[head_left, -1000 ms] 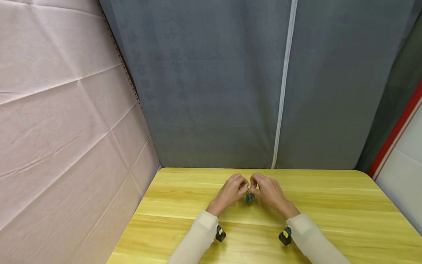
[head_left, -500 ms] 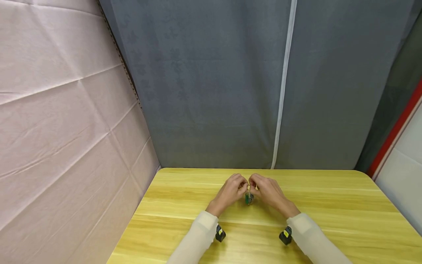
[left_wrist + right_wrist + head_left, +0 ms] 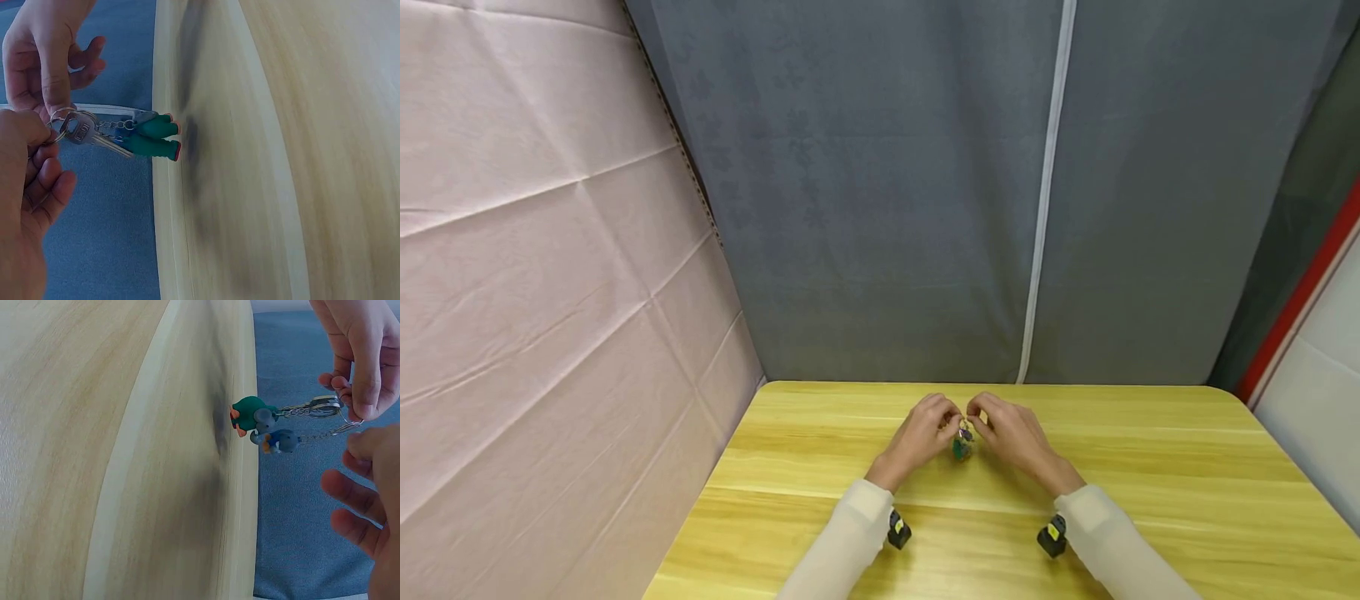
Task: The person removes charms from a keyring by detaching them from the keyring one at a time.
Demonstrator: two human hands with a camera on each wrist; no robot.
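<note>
In the head view my left hand (image 3: pixel 921 433) and right hand (image 3: pixel 1011 432) meet above the table, fingertips nearly together. Between them the thumb and fingers of both hands pinch a metal key ring (image 3: pixel 64 124). A silver key (image 3: pixel 81 128) hangs from it, beside further metal pieces. Small chains (image 3: pixel 294 411) carry two little figures. One is a green figure (image 3: pixel 250 412) with reddish feet; the other is a grey-blue elephant-like figure (image 3: pixel 284 440). Fingertips partly hide the ring where they grip it.
A light wooden table (image 3: pixel 820 467) lies beneath the hands. Behind it hangs a grey cloth (image 3: pixel 880 208) with a white strip; a pinkish cloth (image 3: pixel 550 292) stands on the left. Each wrist wears a small black camera (image 3: pixel 898 531).
The hanging keys and figures have swung slightly left and up, and more metal now shows above the figures. Both hands stay in nearly the same place, with small finger shifts.
</note>
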